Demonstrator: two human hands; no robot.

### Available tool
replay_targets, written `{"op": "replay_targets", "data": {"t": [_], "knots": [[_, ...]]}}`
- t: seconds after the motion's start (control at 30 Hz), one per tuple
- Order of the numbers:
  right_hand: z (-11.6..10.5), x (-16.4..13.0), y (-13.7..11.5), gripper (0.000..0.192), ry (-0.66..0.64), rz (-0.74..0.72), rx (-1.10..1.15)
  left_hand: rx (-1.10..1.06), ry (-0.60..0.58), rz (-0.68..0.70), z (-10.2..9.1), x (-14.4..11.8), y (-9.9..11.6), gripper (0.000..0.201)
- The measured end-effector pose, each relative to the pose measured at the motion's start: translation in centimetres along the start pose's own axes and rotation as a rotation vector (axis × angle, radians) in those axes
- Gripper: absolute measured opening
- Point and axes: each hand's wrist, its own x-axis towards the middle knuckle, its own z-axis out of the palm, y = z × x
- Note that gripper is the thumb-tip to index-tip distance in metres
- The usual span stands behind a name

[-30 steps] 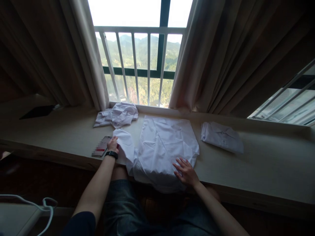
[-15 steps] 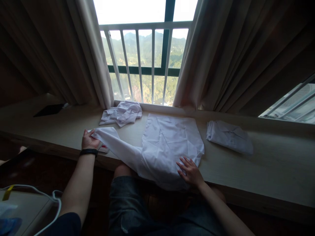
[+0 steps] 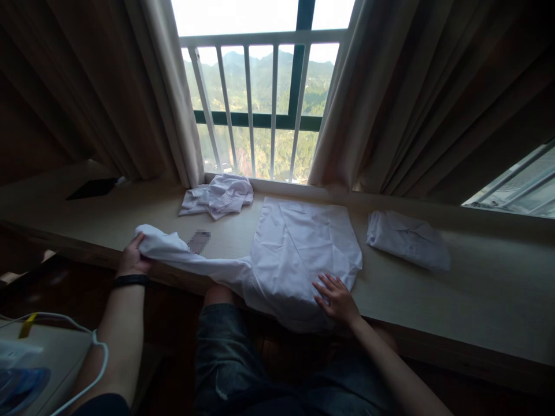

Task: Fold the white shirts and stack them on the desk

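Note:
A white shirt lies spread on the wooden ledge in front of me, its lower part draping over the near edge. One sleeve stretches out to the left, and my left hand grips its end with the fingers closed around the cloth. My right hand rests flat on the shirt's near right part, fingers spread. At the back left sits a crumpled white garment. A folded white shirt with its collar showing lies to the right.
Behind the ledge is a window with white bars, between grey curtains. A flat dark object lies at the far left of the ledge. A white cable loops over a box-like surface at lower left. A blurred patch sits beside the sleeve.
My left hand has moved left and slightly down, pulling the sleeve out straighter. My right hand stays on the shirt. The view has shifted slightly.

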Motion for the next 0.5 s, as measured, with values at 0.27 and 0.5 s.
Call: {"op": "replay_targets", "data": {"t": [0.27,0.5], "knots": [[-0.3,-0.2,0.4,0.045,-0.015,-0.011,0.052,0.068,-0.148,0.207,-0.9,3.2,3.9,0.034],[-1.0,-0.6,0.7,0.045,-0.068,-0.008,0.087,0.297,-0.226,0.611,2.2,4.5,6.9,0.047]]}}
